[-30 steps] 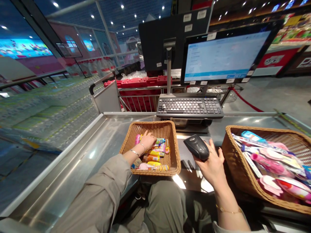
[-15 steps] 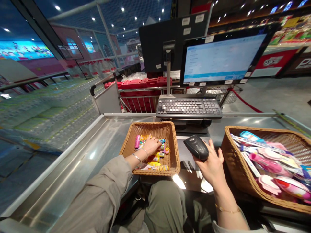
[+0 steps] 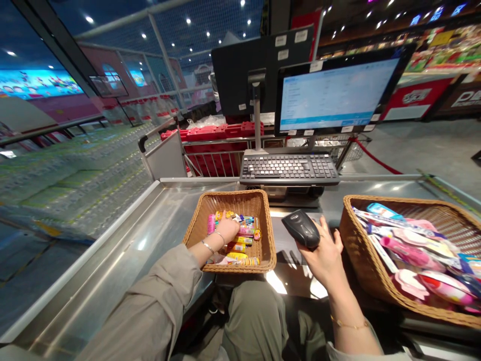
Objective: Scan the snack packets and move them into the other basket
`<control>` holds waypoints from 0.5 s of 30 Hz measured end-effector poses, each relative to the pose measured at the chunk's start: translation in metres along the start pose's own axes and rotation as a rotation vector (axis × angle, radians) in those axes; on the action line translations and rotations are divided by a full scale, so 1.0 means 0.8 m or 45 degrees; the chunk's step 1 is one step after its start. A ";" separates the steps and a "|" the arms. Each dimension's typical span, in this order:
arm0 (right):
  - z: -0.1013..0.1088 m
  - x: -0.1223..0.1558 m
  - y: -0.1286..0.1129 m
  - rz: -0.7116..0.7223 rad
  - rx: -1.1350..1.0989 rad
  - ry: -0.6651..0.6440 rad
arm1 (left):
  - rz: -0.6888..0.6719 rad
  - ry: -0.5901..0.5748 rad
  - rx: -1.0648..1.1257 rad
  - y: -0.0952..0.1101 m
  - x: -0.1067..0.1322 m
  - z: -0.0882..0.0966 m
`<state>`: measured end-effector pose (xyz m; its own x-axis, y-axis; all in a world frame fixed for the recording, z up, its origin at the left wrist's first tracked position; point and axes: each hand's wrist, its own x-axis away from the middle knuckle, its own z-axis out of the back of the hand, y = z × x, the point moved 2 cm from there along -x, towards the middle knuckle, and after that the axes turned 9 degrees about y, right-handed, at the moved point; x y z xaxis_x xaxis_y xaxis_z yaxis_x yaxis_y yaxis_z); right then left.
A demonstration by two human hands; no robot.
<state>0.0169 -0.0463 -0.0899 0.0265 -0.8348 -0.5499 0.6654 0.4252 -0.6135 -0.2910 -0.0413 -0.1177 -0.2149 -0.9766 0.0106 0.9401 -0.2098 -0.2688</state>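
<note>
My left hand [image 3: 228, 229] is down inside a smaller wicker basket [image 3: 273, 240], its fingers bent among small brightly coloured packets and tubes. What its fingertips close on is partly hidden. Near it lie a pink tube [image 3: 211, 223], yellow tubes [image 3: 236, 247] and a small yellow-and-orange item [image 3: 257, 234]. To the right of this basket, my right hand [image 3: 323, 253] is wrapped around a black handheld barcode scanner [image 3: 301, 229], whose head points up and left above the counter.
A larger wicker basket [image 3: 370, 271] of packaged goods stands at the right. Behind the counter [image 3: 150, 220] are a keyboard [image 3: 289, 168], a lit monitor [image 3: 338, 93] and a second, dark-backed screen [image 3: 233, 75]. Stacked bottle packs [image 3: 75, 175] stand at the left.
My left hand has shifted slightly left within the basket and its fingers are more bent. My right hand keeps the scanner in nearly the same place. The view has moved slightly.
</note>
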 end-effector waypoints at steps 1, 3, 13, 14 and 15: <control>0.000 0.000 0.000 -0.002 -0.001 -0.009 | 0.011 0.015 0.003 -0.001 0.000 0.005; 0.000 0.000 0.001 -0.006 0.000 -0.022 | 0.038 0.068 0.009 -0.002 0.001 0.017; 0.002 0.001 0.002 0.011 -0.009 0.020 | 0.184 0.462 0.016 -0.003 0.023 0.092; 0.002 0.002 0.002 0.013 -0.010 0.023 | 0.198 0.509 0.021 -0.002 0.024 0.098; 0.003 0.002 0.002 0.015 -0.010 0.026 | 0.208 0.554 0.026 0.000 0.025 0.103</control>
<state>0.0201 -0.0476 -0.0906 0.0192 -0.8223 -0.5687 0.6595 0.4379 -0.6109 -0.2733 -0.0649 -0.0379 -0.1505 -0.8869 -0.4367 0.9749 -0.0598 -0.2144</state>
